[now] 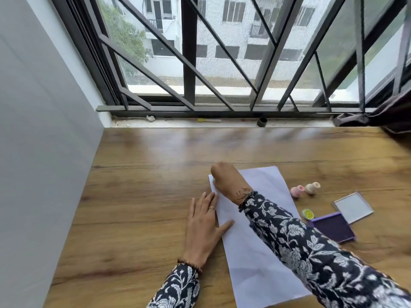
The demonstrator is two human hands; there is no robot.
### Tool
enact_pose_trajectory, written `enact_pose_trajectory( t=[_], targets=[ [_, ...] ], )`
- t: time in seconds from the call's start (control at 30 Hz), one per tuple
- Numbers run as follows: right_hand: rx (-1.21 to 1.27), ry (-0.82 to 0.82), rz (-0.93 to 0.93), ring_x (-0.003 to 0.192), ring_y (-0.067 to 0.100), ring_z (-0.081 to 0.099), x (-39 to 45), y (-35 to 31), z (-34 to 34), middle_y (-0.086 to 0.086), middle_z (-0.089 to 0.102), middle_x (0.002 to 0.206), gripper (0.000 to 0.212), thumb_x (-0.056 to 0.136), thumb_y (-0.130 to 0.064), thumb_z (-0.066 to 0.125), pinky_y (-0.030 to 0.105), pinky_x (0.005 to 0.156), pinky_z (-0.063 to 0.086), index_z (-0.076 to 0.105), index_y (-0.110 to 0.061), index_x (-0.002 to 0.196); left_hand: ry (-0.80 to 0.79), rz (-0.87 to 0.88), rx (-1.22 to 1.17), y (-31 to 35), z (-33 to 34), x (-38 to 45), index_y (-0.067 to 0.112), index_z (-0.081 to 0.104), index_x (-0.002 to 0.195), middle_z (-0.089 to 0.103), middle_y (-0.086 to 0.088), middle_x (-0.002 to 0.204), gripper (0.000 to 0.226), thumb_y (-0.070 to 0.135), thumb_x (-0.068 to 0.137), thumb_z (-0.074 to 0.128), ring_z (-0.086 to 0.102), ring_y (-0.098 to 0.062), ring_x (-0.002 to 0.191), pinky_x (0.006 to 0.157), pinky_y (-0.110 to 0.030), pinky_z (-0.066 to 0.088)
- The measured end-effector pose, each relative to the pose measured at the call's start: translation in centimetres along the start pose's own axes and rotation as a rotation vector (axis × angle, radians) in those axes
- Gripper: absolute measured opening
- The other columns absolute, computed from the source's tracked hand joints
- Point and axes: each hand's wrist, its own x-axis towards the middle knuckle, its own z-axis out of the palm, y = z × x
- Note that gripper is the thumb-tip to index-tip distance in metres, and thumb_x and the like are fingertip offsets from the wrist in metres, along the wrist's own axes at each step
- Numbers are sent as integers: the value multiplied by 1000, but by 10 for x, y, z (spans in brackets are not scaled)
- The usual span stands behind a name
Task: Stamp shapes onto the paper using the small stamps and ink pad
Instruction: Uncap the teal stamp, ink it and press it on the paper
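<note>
Seen from the head camera, a white rectangular sheet of paper (255, 247) lies on a wood-grain table (138, 196), with the left hand (205, 227) pressed flat and open-fingered on its left edge. The right hand (226, 181) is curled, knuckles up, at the paper's far left corner; a sliver of something pale green shows beneath it, too hidden to identify. To the right of the paper lie a pink stamp (297, 191), a cream stamp (312, 187), a yellow-faced round stamp (308, 214), an open purple ink pad (334, 227) and its clear lid (353, 207).
</note>
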Motion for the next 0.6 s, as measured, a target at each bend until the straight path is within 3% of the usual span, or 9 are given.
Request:
enact_pose_trajectory(
  t=[0.1,0.2,0.3,0.4,0.5,0.6],
  targets=[
    [228,28,84,87,35,63,-6,12,-4,22,68,91,7,77,1,58,34,68,45,62,5,75,-17,-3,12,0,-1,0,22,18,143,25,2,153,77,63,83,43,11,-10,142,118,-33,-4],
    [920,211,387,78,28,66,-26,35,-9,15,69,82,11,74,-8,71,37,77,56,72,-1,83,-29,-9,15,0,-2,1,22,19,143,25,4,153,77,63,82,43,11,-10,142,118,-33,-3],
    [1506,316,545,76,18,63,-62,62,-14,10,68,80,1,78,-7,69,17,64,57,69,-5,78,-41,-13,7,0,-3,1,21,19,143,25,4,153,77,61,82,46,11,-10,142,118,-33,-3],
    [1711,309,565,70,8,68,-104,91,-23,1,73,75,5,83,-5,63,13,64,57,68,-4,82,-29,-33,-14,9,-7,2,19,23,142,27,2,152,76,58,83,50,13,-14,142,118,-37,0],
    [1772,411,646,61,8,69,-142,125,-28,-2,73,64,7,83,-1,60,15,61,57,66,-2,80,46,90,-19,41,-4,9,13,45,130,48,-6,137,57,42,83,61,36,-24,133,113,-42,26],
    [1734,447,687,77,19,68,-173,156,-30,11,71,83,10,83,-3,62,19,68,58,67,2,89,10,263,-88,97,13,19,14,59,114,62,-6,120,34,27,83,64,52,-25,117,94,-37,42]
  ],
)
